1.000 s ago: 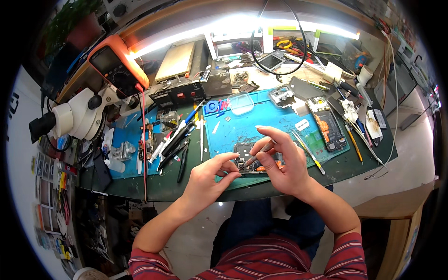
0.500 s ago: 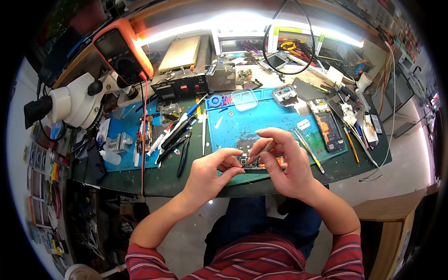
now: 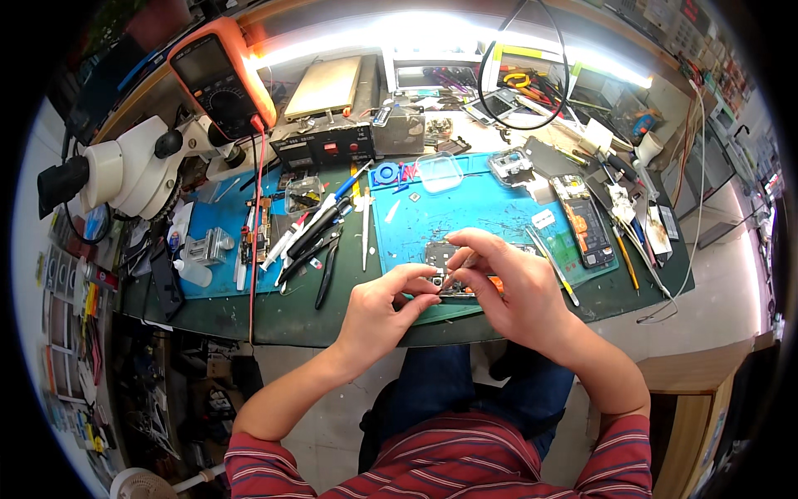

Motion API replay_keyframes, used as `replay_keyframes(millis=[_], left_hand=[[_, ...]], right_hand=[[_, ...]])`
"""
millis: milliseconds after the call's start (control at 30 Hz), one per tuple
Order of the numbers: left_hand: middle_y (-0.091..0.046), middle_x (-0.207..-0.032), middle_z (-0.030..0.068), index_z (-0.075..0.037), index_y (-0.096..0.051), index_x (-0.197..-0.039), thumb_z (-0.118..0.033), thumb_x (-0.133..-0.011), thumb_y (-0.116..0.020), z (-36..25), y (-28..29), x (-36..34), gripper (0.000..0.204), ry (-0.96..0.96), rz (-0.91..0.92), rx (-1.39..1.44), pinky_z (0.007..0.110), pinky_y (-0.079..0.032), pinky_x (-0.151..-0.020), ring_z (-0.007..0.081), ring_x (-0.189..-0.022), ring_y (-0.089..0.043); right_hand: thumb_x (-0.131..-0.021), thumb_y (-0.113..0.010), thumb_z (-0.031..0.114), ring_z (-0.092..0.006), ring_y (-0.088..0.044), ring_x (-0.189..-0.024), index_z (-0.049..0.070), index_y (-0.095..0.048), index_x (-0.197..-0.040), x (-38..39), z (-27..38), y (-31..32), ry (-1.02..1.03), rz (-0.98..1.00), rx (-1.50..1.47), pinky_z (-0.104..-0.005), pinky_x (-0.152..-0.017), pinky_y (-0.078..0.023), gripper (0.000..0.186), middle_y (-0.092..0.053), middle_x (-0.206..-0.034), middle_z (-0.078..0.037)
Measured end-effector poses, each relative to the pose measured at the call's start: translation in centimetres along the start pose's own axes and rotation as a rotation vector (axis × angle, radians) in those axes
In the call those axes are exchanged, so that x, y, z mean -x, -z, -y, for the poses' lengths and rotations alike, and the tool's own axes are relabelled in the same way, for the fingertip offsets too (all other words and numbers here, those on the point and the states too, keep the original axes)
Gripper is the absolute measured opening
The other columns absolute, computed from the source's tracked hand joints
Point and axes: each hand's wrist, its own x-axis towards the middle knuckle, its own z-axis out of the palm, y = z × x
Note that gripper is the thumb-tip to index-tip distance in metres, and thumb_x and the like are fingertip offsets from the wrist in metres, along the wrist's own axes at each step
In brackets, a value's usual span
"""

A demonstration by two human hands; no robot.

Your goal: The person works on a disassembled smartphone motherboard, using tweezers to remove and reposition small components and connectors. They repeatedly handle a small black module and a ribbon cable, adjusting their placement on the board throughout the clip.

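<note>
An opened phone lies on the blue work mat near the bench's front edge, its inner parts showing and orange patches along one side. At its left end my left hand is closed, thumb and index finger pinched together; whatever is between them is too small to make out. Over the phone's right part hovers my right hand, its thumb and fingers closed round a thin tool, mostly hidden by the fingers, that points toward the left fingertips. Both hands cover much of the phone.
A second opened phone lies to the right, beside a slim pen-like tool. Left of the mat are black pliers and several pens. A microscope, an orange multimeter and a power supply stand at the far left.
The view has shifted slightly. My right fingers have turned a little, so less of the thin tool shows. My left hand stays pinched at the phone's left end.
</note>
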Motion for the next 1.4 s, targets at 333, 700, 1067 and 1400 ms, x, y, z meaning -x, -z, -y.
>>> replay_keyframes(millis=[333, 700, 1067, 1400], left_hand=[[-0.082, -0.118, 0.0138, 0.000, -0.068, -0.138, 0.002, -0.101, -0.072, 0.1, 0.1, 0.8, 0.037, -0.020, 0.022, -0.100, 0.033, -0.062, -0.095, 0.0209, -0.114, -0.079], [-0.083, -0.113, 0.0120, -0.002, -0.072, -0.133, 0.000, -0.099, -0.074, 0.3, 1.2, 0.4, 0.034, -0.039, -0.080, -0.123, 0.031, -0.063, -0.086, 0.0192, -0.103, -0.081], [-0.073, -0.098, 0.0096, -0.008, -0.075, -0.102, -0.019, -0.096, -0.076, 3.3, 3.2, -7.6, 0.012, -0.114, -0.083, -0.662, 0.045, -0.058, -0.077, 0.0317, -0.092, -0.072], [-0.069, -0.103, 0.0142, -0.003, -0.066, -0.102, -0.011, -0.094, -0.073, 4.4, 3.5, -8.2, 0.013, -0.289, 0.010, -0.721, 0.047, -0.056, -0.082, 0.0380, -0.099, -0.068]], right_hand=[[-0.098, -0.069, -0.003, -0.0318, -0.077, -0.093, 0.004, -0.063, -0.136, -0.1, -0.4, 0.0, 0.088, 0.080, 0.071, -0.0398, -0.077, -0.062, 0.039, -0.076, -0.108, -0.015], [-0.095, -0.077, 0.007, -0.0318, -0.075, -0.094, 0.005, -0.061, -0.147, -0.5, 0.0, 0.0, 0.130, 0.071, 0.255, -0.0407, -0.076, -0.061, 0.054, -0.074, -0.108, -0.015], [-0.091, -0.080, 0.007, -0.0328, -0.076, -0.100, 0.006, -0.061, -0.149, -1.0, 0.0, -0.2, -0.013, 0.167, 0.113, -0.0395, -0.083, -0.063, 0.061, -0.073, -0.126, -0.014], [-0.093, -0.077, 0.006, -0.0306, -0.077, -0.097, 0.006, -0.060, -0.149, -1.7, 0.8, 0.6, -0.043, 0.316, 0.343, -0.0383, -0.083, -0.063, 0.059, -0.077, -0.113, -0.012]])
